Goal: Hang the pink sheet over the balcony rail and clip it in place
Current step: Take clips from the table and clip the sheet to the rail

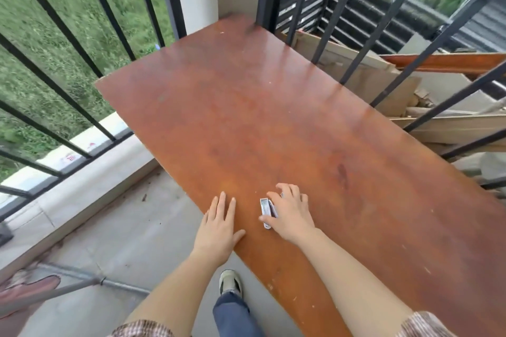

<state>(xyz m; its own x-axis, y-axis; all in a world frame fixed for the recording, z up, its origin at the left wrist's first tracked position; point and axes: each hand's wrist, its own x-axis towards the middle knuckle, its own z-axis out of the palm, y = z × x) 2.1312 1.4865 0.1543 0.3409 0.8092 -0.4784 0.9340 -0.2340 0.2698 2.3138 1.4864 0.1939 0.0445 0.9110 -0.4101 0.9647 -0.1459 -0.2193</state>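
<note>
Your right hand curls around a white clip lying lengthwise away from you on the brown table, fingers touching but not yet clenched, your left hand flat and empty beside it; no pink sheet is in view.

Single head-worn wide-angle view, looking steeply down and forward from above a reddish-brown table that ran from the near right to the far middle. Both forearms entered from the bottom edge, close to the lens; the balcony railing filled the left and far right, bars bowed by the lens. No second view existed to overlap.
</note>
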